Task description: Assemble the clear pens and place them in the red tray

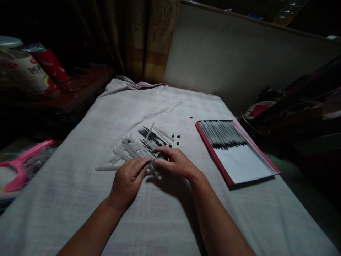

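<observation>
A loose pile of white pen barrels (128,149) and thin black refills (151,137) lies on a cloth-covered table (186,220). My left hand (129,179) and my right hand (174,161) meet at the pile's near edge, fingertips pinched together around a pen part (153,170) held between them. One white barrel (105,168) lies apart, left of my left hand. A few small black caps (176,137) sit right of the pile.
A shallow red-edged box (250,167) at the right holds a neat row of assembled pens (222,133). A tiny red bit (191,117) lies on the cloth. A pink plastic object (23,161) sits at far left, with jars (23,71) on a dark side table behind.
</observation>
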Demonstrator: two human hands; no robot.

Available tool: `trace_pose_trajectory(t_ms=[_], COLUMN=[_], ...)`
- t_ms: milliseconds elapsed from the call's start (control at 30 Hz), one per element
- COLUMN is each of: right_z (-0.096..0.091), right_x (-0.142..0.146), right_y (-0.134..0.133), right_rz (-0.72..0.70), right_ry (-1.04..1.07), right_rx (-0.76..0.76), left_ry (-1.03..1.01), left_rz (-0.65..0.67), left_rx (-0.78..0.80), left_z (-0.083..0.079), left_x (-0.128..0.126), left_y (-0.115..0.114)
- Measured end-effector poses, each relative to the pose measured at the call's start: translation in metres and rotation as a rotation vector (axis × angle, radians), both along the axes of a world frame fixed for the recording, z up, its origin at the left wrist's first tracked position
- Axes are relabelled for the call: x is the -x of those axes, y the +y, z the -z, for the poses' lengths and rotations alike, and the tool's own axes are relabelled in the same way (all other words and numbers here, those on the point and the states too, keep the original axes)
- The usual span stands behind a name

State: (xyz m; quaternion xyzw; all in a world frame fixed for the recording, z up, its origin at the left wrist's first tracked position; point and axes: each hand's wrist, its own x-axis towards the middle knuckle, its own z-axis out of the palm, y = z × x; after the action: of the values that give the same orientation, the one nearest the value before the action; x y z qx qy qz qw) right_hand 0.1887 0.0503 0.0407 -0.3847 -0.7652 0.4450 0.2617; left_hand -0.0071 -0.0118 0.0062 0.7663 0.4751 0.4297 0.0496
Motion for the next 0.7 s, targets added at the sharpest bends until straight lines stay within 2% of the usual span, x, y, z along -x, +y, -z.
trace_pose_trajectory(t_ms=[67,133,200,300,367,433,567,700], right_z=[0.000,0.001,0.005,0.014,0.018,0.021,0.023,0.021], right_x=[0.003,0.001,-0.005,-0.017,-0.022,-0.025,-0.021,-0.014], right_y=[-0.002,-0.003,-0.005,-0.011,-0.016,-0.023,-0.037,-0.046], right_rz=[-0.021,0.063,0.215,0.407,0.489,0.554,0.637,0.688], right_ry=[-0.014,-0.049,-0.022,0.136,0.229,0.284,0.330,0.372], right_rx=[-0.014,-0.060,-0.080,-0.005,0.071,0.124,0.195,0.351], left_ry=[0.048,0.122,0.200,0.383,0.491,0.566,0.615,0.480], left_rz=[0.030,-0.001,-0.151,-0.381,-0.443,-0.461,-0.454,-0.447], left_rx=[0.011,0.050,0.123,0.362,0.505,0.571,0.597,0.564], left_z=[-0.002,-0.006,-0.012,-0.024,-0.030,-0.032,-0.031,-0.030], left_x=[0.004,0.015,0.033,0.060,0.071,0.074,0.071,0.070], left_y=[0.002,0.006,0.011,0.015,0.015,0.014,0.011,0.013])
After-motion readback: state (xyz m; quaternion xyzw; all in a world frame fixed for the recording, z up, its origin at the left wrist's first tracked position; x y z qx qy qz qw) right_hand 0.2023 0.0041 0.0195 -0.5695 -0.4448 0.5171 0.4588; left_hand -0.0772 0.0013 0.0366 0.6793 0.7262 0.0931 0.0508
